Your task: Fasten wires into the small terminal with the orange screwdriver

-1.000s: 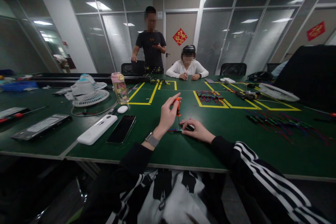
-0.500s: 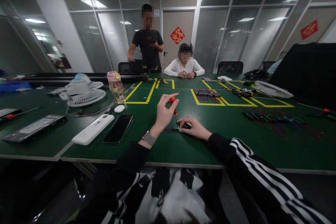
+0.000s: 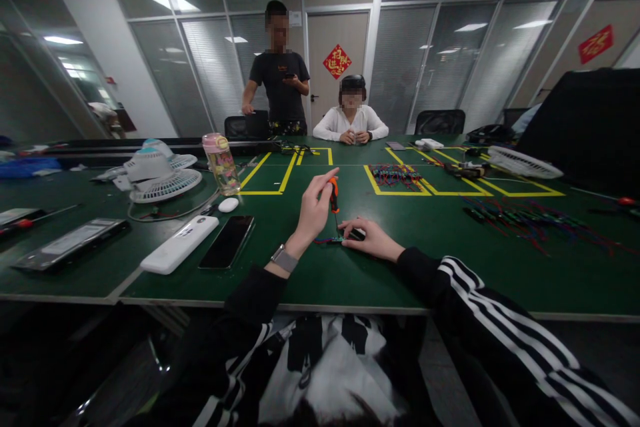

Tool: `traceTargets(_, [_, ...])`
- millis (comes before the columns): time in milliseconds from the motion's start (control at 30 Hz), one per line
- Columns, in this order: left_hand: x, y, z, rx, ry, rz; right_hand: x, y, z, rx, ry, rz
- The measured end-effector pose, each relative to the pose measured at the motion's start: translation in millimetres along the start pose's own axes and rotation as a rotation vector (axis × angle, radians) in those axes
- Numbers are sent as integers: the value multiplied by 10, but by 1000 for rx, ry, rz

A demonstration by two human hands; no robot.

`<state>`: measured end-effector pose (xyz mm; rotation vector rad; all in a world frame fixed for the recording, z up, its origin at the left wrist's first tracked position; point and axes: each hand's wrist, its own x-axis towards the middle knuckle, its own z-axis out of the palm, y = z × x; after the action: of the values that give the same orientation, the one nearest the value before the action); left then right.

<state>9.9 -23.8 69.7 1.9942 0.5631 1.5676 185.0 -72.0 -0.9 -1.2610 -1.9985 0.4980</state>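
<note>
My left hand (image 3: 314, 210) is closed at the top of an upright screwdriver (image 3: 335, 199) with an orange and black handle, its fingertips against the handle. The screwdriver's thin shaft points down to a small green circuit board (image 3: 336, 241) on the table. Fingers of my right hand (image 3: 373, 239) pinch the right end of that board and hide part of it. Red and blue wires run out from the board's left side. Under my right hand's curled fingers shows a small black shape that I cannot make out.
On the green table (image 3: 280, 287), a black phone (image 3: 227, 242), a white power bank (image 3: 180, 245) and a bottle (image 3: 221, 163) stand to the left. Wired boards lie in a pile (image 3: 397, 177) and a loose spread (image 3: 535, 219) to the right. Two people are across the table.
My left hand's fingers have shifted around the screwdriver handle and lie straighter, so more of the handle shows. My right hand stays at the board. The view has tilted slightly.
</note>
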Motion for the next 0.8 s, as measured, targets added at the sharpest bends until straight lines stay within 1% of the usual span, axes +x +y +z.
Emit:
traceTargets(67, [2,-5,2,-37,-25,-20,0,3,5,-3,2,-3])
traceTargets(233, [-3,-3,2,33,52,7,1,21,23,-20,17,-1])
traceTargets(333, [1,-3,1,3,5,9,2,20,23,-28,16,-6])
traceTargets(433, [11,-14,7,-60,-30,-23,3,13,17,-28,12,-22])
traceTargets(500, [13,-17,8,-51,0,-37,3,13,15,-25,11,-25])
traceTargets(567, [9,-12,6,-2,40,-22,4,16,16,-25,13,-24])
traceTargets(633, [1,-5,0,38,53,0,5,21,17,-25,13,-21])
traceTargets(800, [-6,-19,-2,-12,0,-30,10,18,16,-21,5,-4])
